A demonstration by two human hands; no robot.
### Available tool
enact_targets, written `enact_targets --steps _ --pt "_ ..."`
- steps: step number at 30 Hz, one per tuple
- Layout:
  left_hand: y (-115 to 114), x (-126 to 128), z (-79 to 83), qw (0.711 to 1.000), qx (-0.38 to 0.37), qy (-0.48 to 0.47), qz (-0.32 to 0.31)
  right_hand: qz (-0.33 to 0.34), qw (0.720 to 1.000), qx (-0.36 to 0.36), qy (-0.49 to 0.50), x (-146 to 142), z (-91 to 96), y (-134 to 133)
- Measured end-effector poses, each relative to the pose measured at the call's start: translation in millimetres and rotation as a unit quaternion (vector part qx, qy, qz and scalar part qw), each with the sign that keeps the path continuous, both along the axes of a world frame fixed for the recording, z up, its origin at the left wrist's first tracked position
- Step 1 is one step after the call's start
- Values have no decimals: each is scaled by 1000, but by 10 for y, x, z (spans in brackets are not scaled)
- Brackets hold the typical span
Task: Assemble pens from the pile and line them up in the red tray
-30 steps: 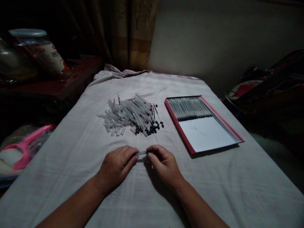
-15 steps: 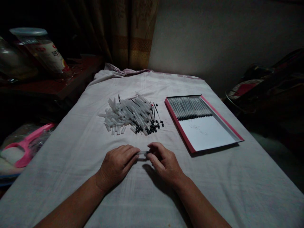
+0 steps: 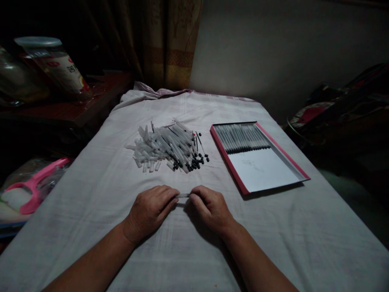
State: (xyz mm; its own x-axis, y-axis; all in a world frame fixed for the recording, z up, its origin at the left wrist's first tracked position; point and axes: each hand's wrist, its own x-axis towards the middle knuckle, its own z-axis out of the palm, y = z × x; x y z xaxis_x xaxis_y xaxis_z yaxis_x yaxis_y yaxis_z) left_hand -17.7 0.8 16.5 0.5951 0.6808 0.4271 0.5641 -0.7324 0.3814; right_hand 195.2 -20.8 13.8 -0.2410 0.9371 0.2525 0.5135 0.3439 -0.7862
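Observation:
Low on the cloth-covered table, my left hand (image 3: 150, 213) and my right hand (image 3: 211, 209) pinch the two ends of one clear pen barrel (image 3: 183, 195). Both hands have their fingers curled and rest on the cloth. Beyond them lies a pile of clear pen barrels, caps and small black tips (image 3: 168, 147). To the right of the pile sits a flat red-edged box (image 3: 273, 172) with a row of finished pens (image 3: 243, 138) across its far end.
A white cloth (image 3: 298, 235) covers the table. A dark wooden shelf at the left holds a plastic jar (image 3: 56, 67). Something pink (image 3: 33, 186) lies at the lower left. A curtain (image 3: 170, 44) hangs behind, and dark bags (image 3: 343, 109) sit at the right.
My right hand has shifted slightly on the barrel, its fingers curling closer to the left hand. Nothing else has moved.

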Motion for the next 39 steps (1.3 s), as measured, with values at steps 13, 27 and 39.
enact_targets --steps 13,27,39 --pt "-3 -4 7 1000 3 -8 9 9 999 32 -17 29 2 13" --pt "2 5 22 1000 0 -10 3 21 997 58 -56 50 -15 21" --pt "4 14 18 1000 15 -19 1 19 995 49 -82 23 -3 15"
